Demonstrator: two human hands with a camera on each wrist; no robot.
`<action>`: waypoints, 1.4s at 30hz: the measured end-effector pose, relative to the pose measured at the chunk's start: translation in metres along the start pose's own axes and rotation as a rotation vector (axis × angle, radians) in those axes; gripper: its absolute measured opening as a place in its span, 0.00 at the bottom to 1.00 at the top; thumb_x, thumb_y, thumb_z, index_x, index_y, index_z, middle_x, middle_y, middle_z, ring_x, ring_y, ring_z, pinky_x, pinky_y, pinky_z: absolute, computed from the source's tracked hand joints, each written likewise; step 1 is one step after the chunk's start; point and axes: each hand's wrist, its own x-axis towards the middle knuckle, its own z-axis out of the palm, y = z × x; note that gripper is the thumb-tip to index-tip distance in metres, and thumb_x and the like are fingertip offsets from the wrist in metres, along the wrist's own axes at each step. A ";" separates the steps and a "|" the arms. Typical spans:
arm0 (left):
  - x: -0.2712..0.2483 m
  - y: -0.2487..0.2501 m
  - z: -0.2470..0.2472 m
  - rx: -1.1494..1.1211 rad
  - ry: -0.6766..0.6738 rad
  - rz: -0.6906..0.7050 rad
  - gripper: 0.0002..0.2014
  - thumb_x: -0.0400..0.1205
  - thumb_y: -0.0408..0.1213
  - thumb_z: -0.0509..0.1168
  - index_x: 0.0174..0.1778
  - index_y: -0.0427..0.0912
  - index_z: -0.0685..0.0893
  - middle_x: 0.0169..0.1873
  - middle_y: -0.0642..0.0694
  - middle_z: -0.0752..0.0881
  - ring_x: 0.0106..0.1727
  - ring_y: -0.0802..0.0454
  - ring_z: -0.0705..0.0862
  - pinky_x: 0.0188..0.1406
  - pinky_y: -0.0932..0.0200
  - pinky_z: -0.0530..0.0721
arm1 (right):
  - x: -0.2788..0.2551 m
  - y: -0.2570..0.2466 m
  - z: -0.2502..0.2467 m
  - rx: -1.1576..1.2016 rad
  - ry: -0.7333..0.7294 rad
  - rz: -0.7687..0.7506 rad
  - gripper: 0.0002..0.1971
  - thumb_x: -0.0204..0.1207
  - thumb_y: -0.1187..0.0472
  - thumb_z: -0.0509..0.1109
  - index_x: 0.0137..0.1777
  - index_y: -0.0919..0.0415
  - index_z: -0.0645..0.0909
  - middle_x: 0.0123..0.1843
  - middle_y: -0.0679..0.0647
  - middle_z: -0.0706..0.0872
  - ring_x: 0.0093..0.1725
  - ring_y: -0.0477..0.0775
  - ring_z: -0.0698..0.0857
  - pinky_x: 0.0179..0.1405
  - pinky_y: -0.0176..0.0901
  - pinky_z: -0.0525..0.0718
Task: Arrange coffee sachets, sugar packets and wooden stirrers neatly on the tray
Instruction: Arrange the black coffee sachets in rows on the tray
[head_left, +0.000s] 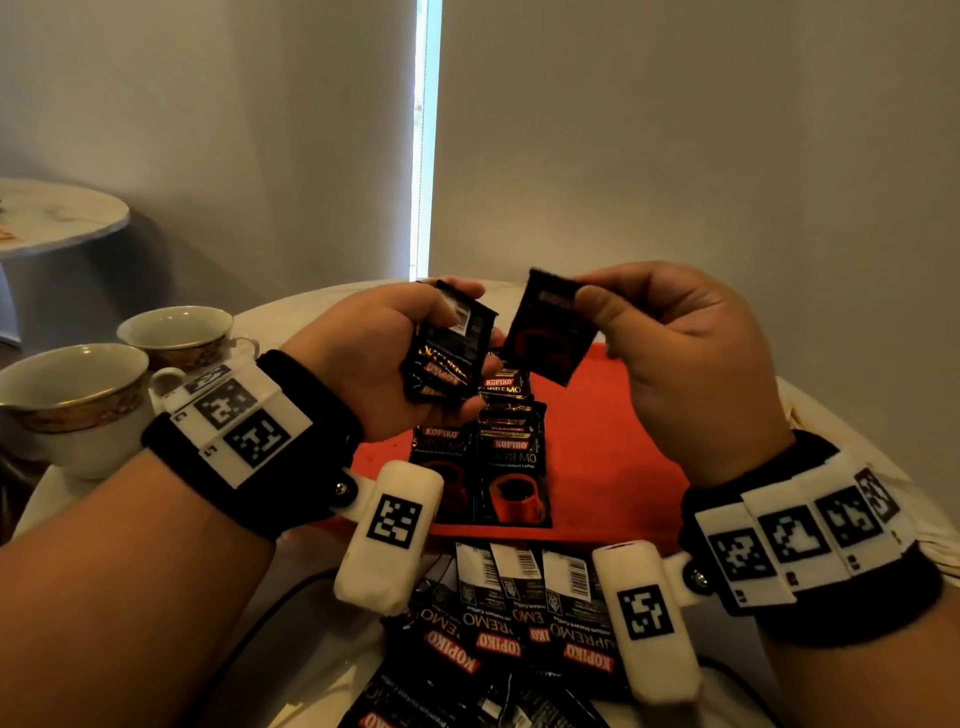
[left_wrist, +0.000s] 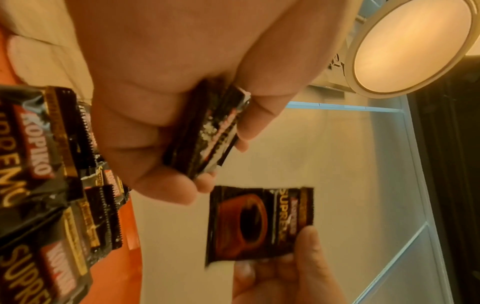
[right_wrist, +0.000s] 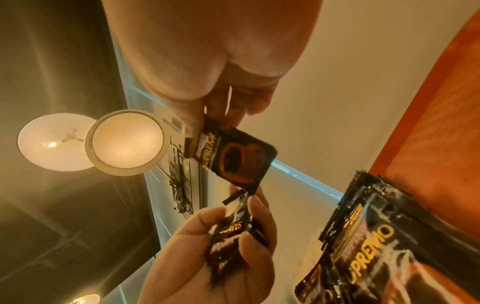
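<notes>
Single coffee sachet (head_left: 549, 332), flat glossy black foil with a red cup print, pinched at its top corner by the right hand (head_left: 691, 374), raised above the red tray (head_left: 618, 457). Left hand (head_left: 374, 364) has fingers curled round a small stack of sachets (head_left: 449, 348), crinkled foil, serrated ends. Row of sachets (head_left: 498, 462) lies overlapped down the tray's middle. More sachets (head_left: 519, 613) lie fanned, barcode side up, at the counter's (head_left: 291, 317) near edge. Two gilt-banded porcelain cups (head_left: 78, 395) sit near its left edge.
</notes>
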 end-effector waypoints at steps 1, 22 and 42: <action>0.000 0.000 -0.001 0.000 0.011 0.003 0.16 0.84 0.32 0.54 0.59 0.51 0.82 0.51 0.39 0.87 0.45 0.43 0.87 0.34 0.46 0.85 | 0.001 0.001 -0.002 0.000 0.030 0.024 0.07 0.79 0.69 0.73 0.46 0.57 0.88 0.34 0.41 0.91 0.33 0.35 0.85 0.36 0.27 0.80; -0.009 -0.005 0.012 0.254 -0.012 0.079 0.38 0.64 0.41 0.83 0.69 0.29 0.81 0.64 0.24 0.85 0.63 0.24 0.85 0.70 0.24 0.76 | -0.004 0.006 0.012 0.172 -0.167 0.490 0.07 0.75 0.57 0.74 0.45 0.62 0.85 0.38 0.58 0.87 0.34 0.51 0.79 0.26 0.39 0.73; -0.016 0.007 0.013 0.358 0.257 0.058 0.20 0.78 0.31 0.74 0.63 0.26 0.83 0.52 0.27 0.90 0.51 0.30 0.91 0.57 0.32 0.88 | -0.008 -0.004 0.018 0.292 -0.311 0.611 0.13 0.75 0.70 0.71 0.58 0.73 0.85 0.44 0.64 0.91 0.35 0.52 0.88 0.25 0.38 0.83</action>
